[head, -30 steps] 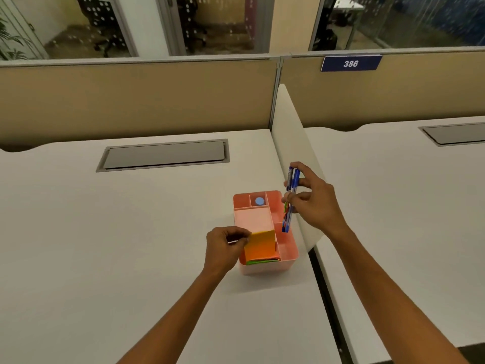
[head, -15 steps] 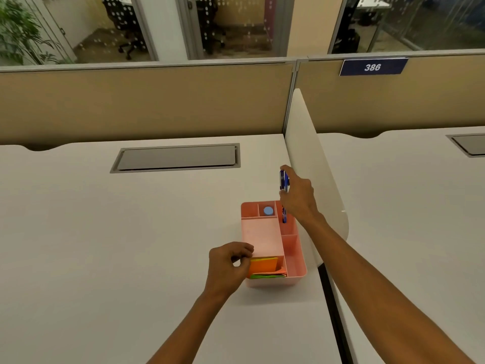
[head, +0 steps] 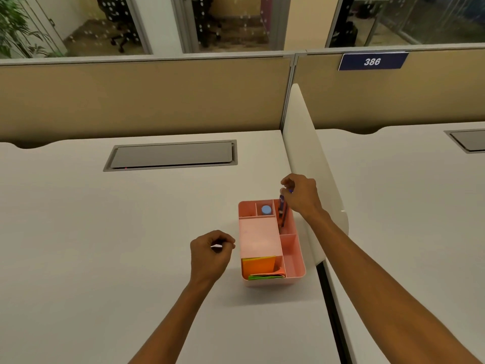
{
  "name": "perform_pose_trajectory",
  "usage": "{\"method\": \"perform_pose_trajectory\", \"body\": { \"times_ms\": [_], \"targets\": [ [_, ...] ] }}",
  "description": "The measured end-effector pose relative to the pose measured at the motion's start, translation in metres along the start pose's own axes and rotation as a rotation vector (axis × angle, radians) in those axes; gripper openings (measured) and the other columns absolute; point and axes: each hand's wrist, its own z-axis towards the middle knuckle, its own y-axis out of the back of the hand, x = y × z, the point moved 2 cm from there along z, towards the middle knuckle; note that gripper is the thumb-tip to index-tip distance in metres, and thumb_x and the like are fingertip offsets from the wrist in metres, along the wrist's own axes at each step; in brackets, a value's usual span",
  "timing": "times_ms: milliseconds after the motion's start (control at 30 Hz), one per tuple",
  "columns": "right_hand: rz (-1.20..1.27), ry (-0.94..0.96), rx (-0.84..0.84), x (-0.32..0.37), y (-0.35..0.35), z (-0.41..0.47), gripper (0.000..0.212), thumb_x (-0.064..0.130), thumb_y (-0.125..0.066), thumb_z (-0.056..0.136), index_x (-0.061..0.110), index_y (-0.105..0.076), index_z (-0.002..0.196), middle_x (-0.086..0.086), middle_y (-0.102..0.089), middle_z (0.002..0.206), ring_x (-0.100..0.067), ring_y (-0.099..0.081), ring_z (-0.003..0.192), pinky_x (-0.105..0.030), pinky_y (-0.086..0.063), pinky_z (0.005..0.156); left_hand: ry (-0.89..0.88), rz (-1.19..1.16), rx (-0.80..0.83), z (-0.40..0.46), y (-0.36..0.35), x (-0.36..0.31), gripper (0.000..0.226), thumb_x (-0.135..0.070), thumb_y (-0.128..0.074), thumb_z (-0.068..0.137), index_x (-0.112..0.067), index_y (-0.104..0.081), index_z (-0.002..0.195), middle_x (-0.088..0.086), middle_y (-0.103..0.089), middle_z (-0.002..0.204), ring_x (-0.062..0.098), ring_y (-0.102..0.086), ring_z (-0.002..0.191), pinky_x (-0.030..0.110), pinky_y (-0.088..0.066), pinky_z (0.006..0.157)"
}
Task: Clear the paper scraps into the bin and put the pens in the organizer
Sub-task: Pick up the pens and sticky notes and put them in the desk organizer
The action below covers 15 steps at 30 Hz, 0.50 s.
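A pink organizer with several compartments stands on the white desk beside a low divider. My right hand is above its far right slot, shut on a bundle of blue pens whose lower ends reach down into that slot. My left hand hovers just left of the organizer, curled into a fist around a small white paper scrap. Orange and green sticky notes fill the near left compartment, and a blue round cap sits in a small far one.
A white divider panel rises right of the organizer, with another desk beyond it. A grey cable hatch lies at the desk's back. Tan partition walls close off the far edge. No bin is in view.
My right hand has lowered the pens from above the organizer down into its far right slot. My left hand has drawn back from the sticky notes to the organizer's left side.
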Motion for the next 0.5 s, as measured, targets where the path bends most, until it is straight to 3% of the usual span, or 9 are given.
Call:
{"method": "perform_pose_trajectory", "body": {
  "times_ms": [200,300,400,500],
  "targets": [
    [0.014,0.025,-0.021,0.01,0.011,-0.001,0.023,0.016,-0.066,0.091,0.004,-0.067,0.111,-0.014,-0.071,0.106,-0.025,-0.067,0.097,-0.034,-0.055,0.091,-0.009,-0.029,0.041,0.004,0.002,-0.003,0.017,0.003,-0.062,0.079,-0.012,-0.071,0.077,0.002,-0.072,0.078,0.021,-0.069,0.075,0.03,-0.06,0.067],
    [0.022,0.025,-0.033,0.016,0.017,-0.005,0.025,0.022,-0.062,0.095,0.005,-0.066,0.113,-0.013,-0.071,0.111,-0.025,-0.067,0.1,-0.03,-0.052,0.089,-0.016,-0.047,0.063,0.005,0.004,-0.001,0.014,0.0,-0.064,0.081,-0.014,-0.069,0.081,0.001,-0.071,0.081,0.02,-0.069,0.078,0.03,-0.06,0.065],
    [0.017,0.037,-0.061,0.022,0.021,-0.014,0.028,0.028,-0.059,0.096,0.008,-0.065,0.114,-0.009,-0.071,0.113,-0.022,-0.066,0.101,-0.024,-0.046,0.085,-0.006,-0.065,0.089,0.003,0.006,0.001,0.005,-0.012,-0.069,0.083,-0.016,-0.067,0.086,-0.002,-0.07,0.085,0.018,-0.068,0.08,0.025,-0.058,0.063],
    [0.014,0.051,-0.114,0.031,0.023,-0.027,0.03,0.034,-0.058,0.096,0.009,-0.067,0.11,-0.008,-0.073,0.109,-0.019,-0.066,0.097,-0.024,-0.047,0.084,0.016,-0.09,0.136,0.001,0.013,0.003,0.017,-0.031,-0.071,0.083,-0.019,-0.065,0.093,-0.005,-0.069,0.089,0.013,-0.067,0.082,0.02,-0.054,0.061]
  ]
}}
